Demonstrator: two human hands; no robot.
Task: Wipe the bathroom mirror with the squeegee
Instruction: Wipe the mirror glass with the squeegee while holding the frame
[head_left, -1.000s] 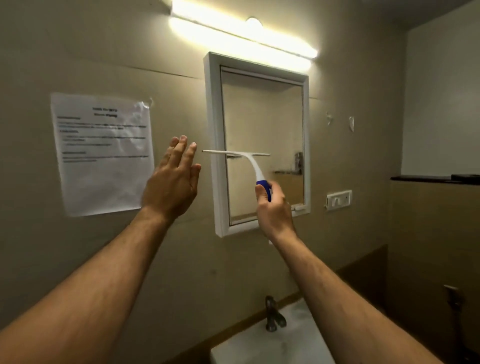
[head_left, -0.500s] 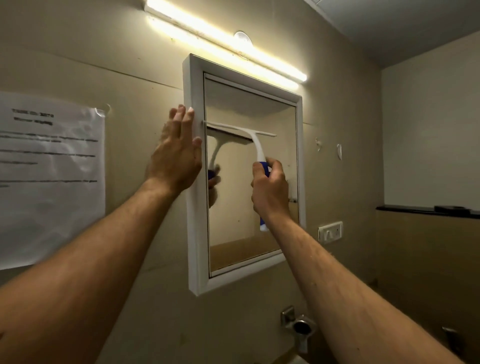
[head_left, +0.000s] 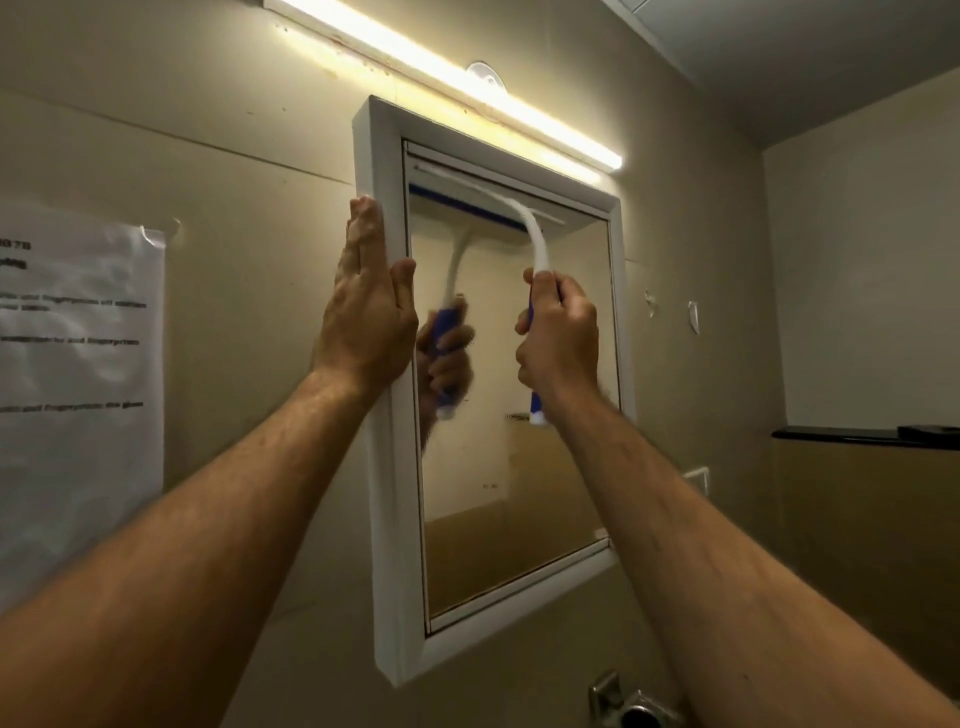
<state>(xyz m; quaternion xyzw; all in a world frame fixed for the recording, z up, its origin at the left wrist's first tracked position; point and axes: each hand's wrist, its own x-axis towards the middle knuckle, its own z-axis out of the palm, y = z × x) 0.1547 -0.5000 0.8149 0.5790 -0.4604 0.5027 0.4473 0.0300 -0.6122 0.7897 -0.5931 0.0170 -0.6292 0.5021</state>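
Observation:
A white-framed mirror (head_left: 519, 467) hangs on the beige wall under a lit tube lamp. My right hand (head_left: 558, 338) grips the blue handle of a white squeegee (head_left: 524, 221). Its blade lies across the glass close to the top edge of the mirror. My left hand (head_left: 366, 306) rests flat with straight fingers against the mirror's left frame (head_left: 389, 493). The glass reflects the squeegee and the hand holding it.
A printed paper sheet (head_left: 78, 389) is taped to the wall at the left. A tube light (head_left: 441, 78) runs above the mirror. Right of the mirror are wall hooks (head_left: 693, 317), a switch plate (head_left: 698, 478) and a dark ledge (head_left: 862, 434). A metal tap fitting (head_left: 631, 704) sits below.
The squeegee blade has risen from mid-mirror to near the top edge of the glass. My left hand moved from the wall onto the mirror's left frame. The view has come closer.

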